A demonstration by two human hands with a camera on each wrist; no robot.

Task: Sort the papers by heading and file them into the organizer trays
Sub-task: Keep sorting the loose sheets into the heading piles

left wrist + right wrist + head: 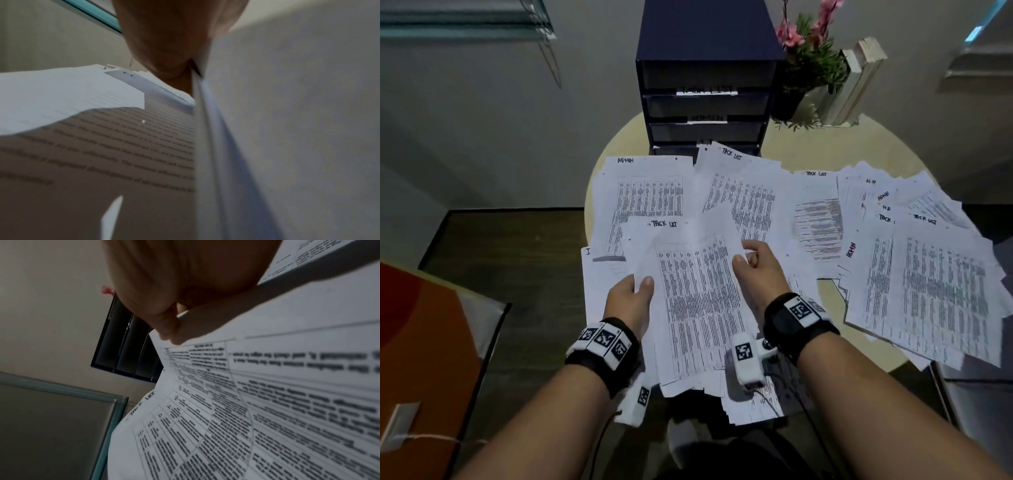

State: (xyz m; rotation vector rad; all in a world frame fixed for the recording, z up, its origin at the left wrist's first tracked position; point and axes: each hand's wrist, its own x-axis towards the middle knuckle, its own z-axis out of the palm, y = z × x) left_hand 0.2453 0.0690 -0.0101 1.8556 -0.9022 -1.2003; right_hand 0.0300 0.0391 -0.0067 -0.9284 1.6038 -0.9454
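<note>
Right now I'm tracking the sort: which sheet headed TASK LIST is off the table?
The TASK LIST sheet nearest the person: the left hand and right hand hold it by its side edges. The other TASK LIST sheets lie flat on the table.

A round pale table stands against a plain beige wall, dark wood floor to its left, glass shelves above.

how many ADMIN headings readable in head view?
3: sheet in front of the organizer, one in the right pile, one sideways at that pile's left edge. Overlaps may hide more.
</note>
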